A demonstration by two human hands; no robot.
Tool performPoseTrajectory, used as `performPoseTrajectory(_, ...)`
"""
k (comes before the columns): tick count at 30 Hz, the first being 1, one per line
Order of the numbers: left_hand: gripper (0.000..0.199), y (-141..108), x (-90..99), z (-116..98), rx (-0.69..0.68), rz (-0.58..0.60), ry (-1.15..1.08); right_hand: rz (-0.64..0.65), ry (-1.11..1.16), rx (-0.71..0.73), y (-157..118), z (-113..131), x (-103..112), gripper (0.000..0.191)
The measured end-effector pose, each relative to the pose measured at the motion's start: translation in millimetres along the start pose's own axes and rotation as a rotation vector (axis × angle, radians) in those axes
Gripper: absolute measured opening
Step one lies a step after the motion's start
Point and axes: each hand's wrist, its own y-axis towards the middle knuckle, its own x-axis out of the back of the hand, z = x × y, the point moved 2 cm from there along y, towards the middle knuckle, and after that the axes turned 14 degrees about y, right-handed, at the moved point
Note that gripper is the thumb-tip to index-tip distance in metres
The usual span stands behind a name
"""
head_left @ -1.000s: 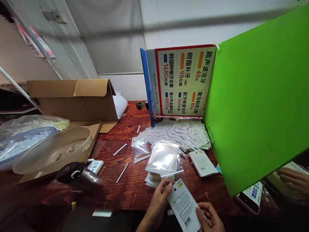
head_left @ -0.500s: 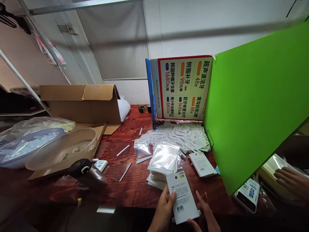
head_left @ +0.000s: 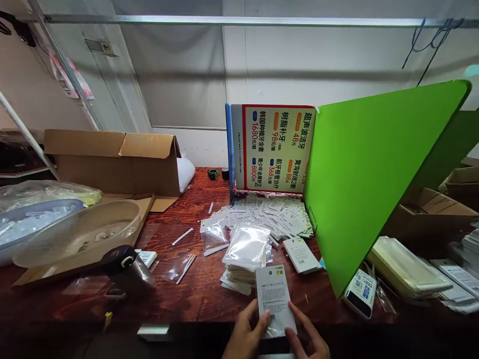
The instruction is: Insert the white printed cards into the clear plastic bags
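Note:
A white printed card [head_left: 275, 294] with a hang hole and a yellow mark is held upright near the table's front edge. My left hand [head_left: 246, 330] grips its lower left side, thumb on the printed face. At the lower right edge, the fingers of my right hand [head_left: 307, 335] are closed on the same card. A shiny clear film shows over the card's lower end; how far it reaches I cannot tell. Just beyond lies a stack of clear plastic bags [head_left: 245, 254]. To its right rests a pile of similar white cards [head_left: 302, 255].
Many loose cards [head_left: 277, 214] spread before a folded printed board [head_left: 277, 149] with a tall green panel [head_left: 359, 169]. On the left are a plastic basin [head_left: 112, 224], a dark tape dispenser [head_left: 127, 271] and a cardboard box [head_left: 112, 164]. A white boxed item [head_left: 361, 293] sits at right.
My right hand has moved in from beside the card and closed on its lower edge. The card stands straighter. The view has shifted, and another person's hand at the right is gone from view.

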Motion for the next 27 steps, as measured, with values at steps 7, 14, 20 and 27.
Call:
performPoseTrajectory(7, 0.041, 18.8, 59.6, -63.5, -0.093, -0.381, 0.268, 0.029, -0.257, 0.056, 124.4, 68.8, -18.7, 0.074)
performPoseTrajectory(14, 0.035, 40.0, 98.4, -49.9, -0.167, -0.567, 0.55, -0.089, -0.765, 0.072, 164.6, 52.6, 18.6, 0.053)
performPoseTrajectory(20, 0.036, 84.1, 118.6, -28.5, -0.187, -0.751, 0.749, -0.061, -1.169, -0.065, 161.5, 14.3, 30.6, 0.055)
performPoseTrajectory(27, 0.038, 108.6, 125.8, -11.5, -0.045, -0.658, 0.679, -0.075, -1.319, -0.127, 170.7, 0.2, 32.4, 0.052)
